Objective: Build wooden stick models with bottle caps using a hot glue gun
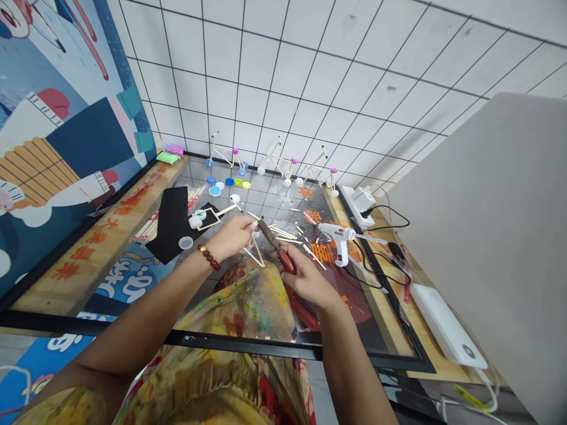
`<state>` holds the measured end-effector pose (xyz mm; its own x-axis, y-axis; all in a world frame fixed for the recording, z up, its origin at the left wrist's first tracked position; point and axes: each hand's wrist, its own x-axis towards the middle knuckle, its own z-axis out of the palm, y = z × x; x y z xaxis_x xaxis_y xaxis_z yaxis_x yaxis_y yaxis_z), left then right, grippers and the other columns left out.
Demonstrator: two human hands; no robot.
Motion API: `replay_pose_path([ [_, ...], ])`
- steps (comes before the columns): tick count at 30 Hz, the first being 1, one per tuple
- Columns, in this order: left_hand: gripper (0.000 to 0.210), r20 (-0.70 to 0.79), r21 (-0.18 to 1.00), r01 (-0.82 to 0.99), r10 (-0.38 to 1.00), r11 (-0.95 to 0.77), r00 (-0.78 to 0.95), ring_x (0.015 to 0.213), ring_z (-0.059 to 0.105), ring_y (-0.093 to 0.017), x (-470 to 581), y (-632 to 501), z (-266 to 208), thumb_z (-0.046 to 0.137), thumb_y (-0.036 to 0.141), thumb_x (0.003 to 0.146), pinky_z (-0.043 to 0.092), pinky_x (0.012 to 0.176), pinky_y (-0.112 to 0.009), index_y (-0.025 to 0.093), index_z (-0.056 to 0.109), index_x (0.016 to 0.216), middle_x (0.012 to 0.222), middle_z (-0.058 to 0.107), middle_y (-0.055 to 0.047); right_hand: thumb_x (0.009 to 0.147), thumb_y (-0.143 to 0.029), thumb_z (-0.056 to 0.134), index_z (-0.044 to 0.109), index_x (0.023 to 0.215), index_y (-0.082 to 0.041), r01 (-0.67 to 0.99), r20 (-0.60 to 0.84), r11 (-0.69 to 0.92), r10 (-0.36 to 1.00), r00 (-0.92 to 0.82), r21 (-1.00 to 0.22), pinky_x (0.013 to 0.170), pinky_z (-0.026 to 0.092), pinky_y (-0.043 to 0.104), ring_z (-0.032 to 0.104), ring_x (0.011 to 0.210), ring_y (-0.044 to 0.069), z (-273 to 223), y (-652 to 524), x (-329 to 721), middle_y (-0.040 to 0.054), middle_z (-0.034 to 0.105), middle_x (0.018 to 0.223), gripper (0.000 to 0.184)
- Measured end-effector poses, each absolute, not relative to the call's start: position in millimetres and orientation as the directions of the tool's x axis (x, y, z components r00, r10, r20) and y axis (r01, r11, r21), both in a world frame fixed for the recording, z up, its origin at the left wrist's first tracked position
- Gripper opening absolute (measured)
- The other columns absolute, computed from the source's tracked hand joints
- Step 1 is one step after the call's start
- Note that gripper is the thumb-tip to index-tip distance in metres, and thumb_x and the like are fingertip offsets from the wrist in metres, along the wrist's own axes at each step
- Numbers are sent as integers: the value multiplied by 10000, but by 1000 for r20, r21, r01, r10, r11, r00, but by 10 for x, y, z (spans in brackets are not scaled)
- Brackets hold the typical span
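My left hand (233, 237), a beaded bracelet at its wrist, pinches a thin pale wooden stick (255, 224) over the glass table. My right hand (305, 276) is wrapped round red-handled pliers (286, 260); their dark metal head reaches to the fingertips of my left hand and the stick. Whether the jaws touch the stick is too small to tell. Just below, joined pale sticks (257, 257) form an angled shape, partly hidden by my left hand. A stick frame with white round parts (198, 219) lies left of my left hand. Loose cut sticks (286, 234) are scattered beyond the pliers.
A white glue gun (339, 239) stands at right, its cable trailing near a power strip (357, 206). Several stick models (274, 159) line the back wall. Small colored lids (229, 182) sit before them. Black sheet (170, 224) lies left; a white box (449, 324) sits right.
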<state>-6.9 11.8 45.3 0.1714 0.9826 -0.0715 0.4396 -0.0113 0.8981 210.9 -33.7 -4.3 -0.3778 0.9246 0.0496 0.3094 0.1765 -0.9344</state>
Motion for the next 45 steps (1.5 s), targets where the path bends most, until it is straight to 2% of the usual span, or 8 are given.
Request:
replay_pose_path([
  [6, 302, -32, 905, 422, 985, -44, 170, 453, 382, -126, -66, 118, 440, 520, 211, 881, 279, 490, -239, 191, 537, 581, 462, 442, 36, 700, -102, 494, 587, 1068, -221, 432, 136, 309, 912, -386, -847, 999, 431, 384, 590, 1087, 230, -43, -316, 2084, 61, 632, 1186, 398],
  [9, 283, -23, 912, 406, 984, -51, 175, 461, 393, -126, -58, 125, 426, 519, 225, 883, 293, 510, -237, 187, 559, 606, 471, 451, 37, 714, -104, 515, 509, 1170, -221, 468, 218, 336, 932, -289, -817, 982, 440, 387, 608, 1081, 230, -56, -312, 2072, 99, 589, 1304, 471],
  [11, 267, -18, 922, 383, 982, -56, 188, 470, 404, -126, -48, 123, 423, 503, 232, 890, 304, 525, -238, 182, 583, 640, 488, 467, 35, 742, -117, 534, 457, 1252, -217, 517, 228, 321, 945, -236, -794, 935, 458, 380, 633, 1012, 231, -54, -309, 2074, 107, 625, 1231, 525],
  [17, 285, 50, 914, 377, 964, -150, 263, 512, 406, -127, -1, 93, 408, 466, 265, 908, 312, 564, -243, 178, 565, 656, 514, 461, 32, 864, -197, 503, 586, 1051, -234, 675, 178, 359, 929, -325, -645, 722, 429, 317, 586, 756, 214, -20, -299, 2101, 33, 655, 857, 208],
  [23, 267, 87, 920, 352, 967, -169, 237, 518, 387, -126, 17, 109, 311, 475, 266, 882, 277, 545, -240, 182, 526, 634, 527, 456, 30, 893, -222, 488, 561, 991, -240, 720, 196, 360, 932, -304, -594, 648, 368, 289, 532, 682, 196, -39, -288, 2071, 13, 611, 789, 123],
  [30, 197, -55, 982, 189, 965, 6, 258, 479, 366, -117, 157, 40, 196, 491, 261, 868, 266, 510, -225, 165, 620, 755, 514, 429, 45, 894, -144, 433, 580, 1029, -226, 848, 119, 295, 955, -271, -441, 607, 337, 278, 552, 663, 195, -55, -345, 2201, 39, 637, 797, 215],
  [38, 198, -151, 987, 82, 968, 137, 200, 426, 304, -79, 290, -127, 298, 492, 221, 914, 203, 446, -195, 156, 607, 766, 499, 407, 57, 894, -105, 463, 577, 1128, -189, 960, 70, 225, 974, -216, -166, 665, 359, 278, 629, 860, 215, 158, -464, 2232, 81, 672, 996, 273],
  [45, 148, -386, 899, -97, 878, 427, 283, 369, 170, -47, 337, -120, 333, 475, 224, 956, 111, 408, -194, 173, 533, 829, 519, 391, 78, 884, -60, 429, 563, 1226, -140, 963, 107, 245, 961, -257, 113, 768, 410, 331, 627, 953, 279, 209, -342, 2277, 151, 642, 1040, 376],
])
